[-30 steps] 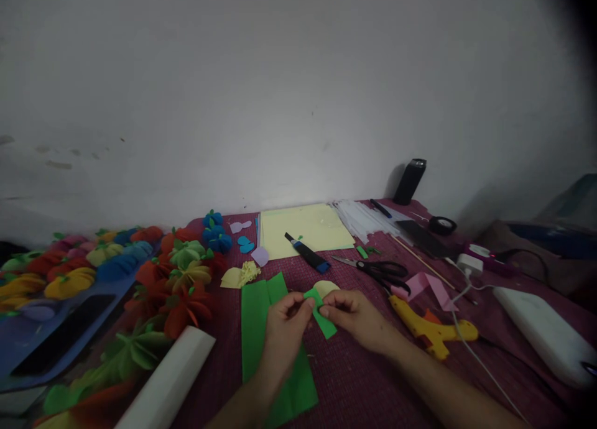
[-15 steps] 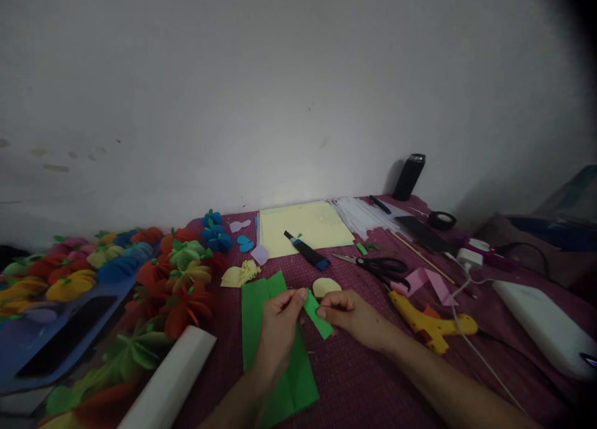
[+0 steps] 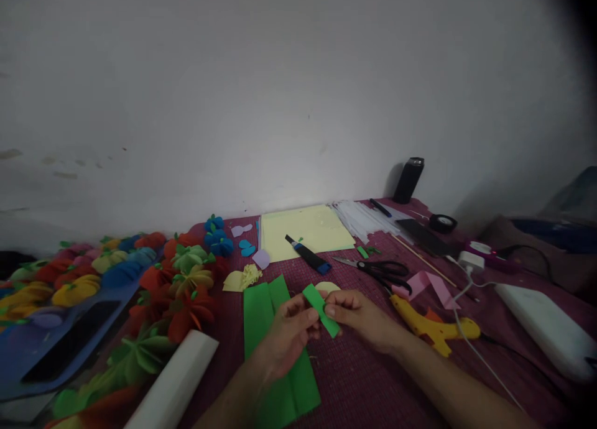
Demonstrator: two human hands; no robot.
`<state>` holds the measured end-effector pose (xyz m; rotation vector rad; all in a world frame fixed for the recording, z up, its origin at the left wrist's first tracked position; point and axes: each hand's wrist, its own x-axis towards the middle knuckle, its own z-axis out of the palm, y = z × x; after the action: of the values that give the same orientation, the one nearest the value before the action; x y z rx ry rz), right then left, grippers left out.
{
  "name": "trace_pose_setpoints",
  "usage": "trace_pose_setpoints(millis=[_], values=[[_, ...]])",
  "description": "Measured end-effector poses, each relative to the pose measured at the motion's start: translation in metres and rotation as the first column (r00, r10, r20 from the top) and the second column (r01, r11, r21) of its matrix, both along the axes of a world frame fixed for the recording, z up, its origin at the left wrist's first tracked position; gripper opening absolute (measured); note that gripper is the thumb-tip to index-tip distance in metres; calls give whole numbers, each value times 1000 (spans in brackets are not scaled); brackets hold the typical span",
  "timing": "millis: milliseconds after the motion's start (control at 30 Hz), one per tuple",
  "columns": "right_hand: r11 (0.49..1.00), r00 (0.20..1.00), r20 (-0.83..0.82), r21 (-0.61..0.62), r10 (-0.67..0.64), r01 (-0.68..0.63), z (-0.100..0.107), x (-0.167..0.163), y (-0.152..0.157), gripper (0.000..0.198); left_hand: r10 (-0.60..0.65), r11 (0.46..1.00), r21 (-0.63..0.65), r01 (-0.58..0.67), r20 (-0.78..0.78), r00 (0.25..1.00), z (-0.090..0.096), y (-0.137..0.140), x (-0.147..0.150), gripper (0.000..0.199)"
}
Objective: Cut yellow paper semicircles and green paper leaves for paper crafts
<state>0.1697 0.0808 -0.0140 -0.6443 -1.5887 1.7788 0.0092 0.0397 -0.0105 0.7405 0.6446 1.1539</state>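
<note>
A small green paper-like strip [image 3: 313,296] is held between my two hands, slanting down to the right. My left hand [image 3: 285,337] pinches its lower left edge with thumb and fingers. My right hand [image 3: 364,320] grips the strip near its middle from the right, thumb on top. Under my left hand lies a larger folded green sheet [image 3: 258,311]. A pale yellow round piece [image 3: 328,286] shows partly behind my right fingers. Beyond the hands lie a utility knife [image 3: 308,255] and black-handled scissors [image 3: 380,269].
Colourful pumpkin-like and flower-like crafts [image 3: 189,286] crowd the left, beside a white roll [image 3: 172,385]. Yellow sheets [image 3: 298,224] and white strips [image 3: 361,219] lie at the back. To the right are a yellow glue gun [image 3: 433,326], a cable, a white box-like device [image 3: 543,329] and a black bottle [image 3: 409,180].
The green strip has been turned and raised slightly. My left hand's fingers have shifted from its upper end to its lower left edge; my right hand still grips it.
</note>
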Motion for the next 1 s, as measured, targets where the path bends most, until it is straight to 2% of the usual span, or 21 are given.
trace_pose_setpoints(millis=[167,333,433,500,600,867,933,1000], values=[[1000,998,65,1,2,-2,1,0,-2,34,4,1000,-23,-4,-20,1000,-3,2,0,28],[1000,997,75,-4,-6,6,2,-1,-2,34,16,1000,-11,-16,-39,999,-2,2,-1,24],[999,995,95,35,-40,37,2,-1,-1,34,72,997,-10,-74,-112,991,-3,4,-1,24],[995,989,128,80,-69,59,1,-1,0,34,153,988,16,-154,-235,960,-4,6,-1,26],[992,981,176,117,-77,57,-2,-2,1,34,266,964,100,-247,-407,874,-5,8,0,35],[996,979,202,84,-41,24,-2,-4,-1,35,385,921,279,-270,-566,729,-10,8,-2,39],[997,979,200,73,-46,32,-3,-5,-1,36,394,918,282,-279,-567,723,-11,7,-1,38],[997,981,183,61,-63,53,-5,-5,1,37,350,936,220,-275,-517,781,-10,6,2,35]])
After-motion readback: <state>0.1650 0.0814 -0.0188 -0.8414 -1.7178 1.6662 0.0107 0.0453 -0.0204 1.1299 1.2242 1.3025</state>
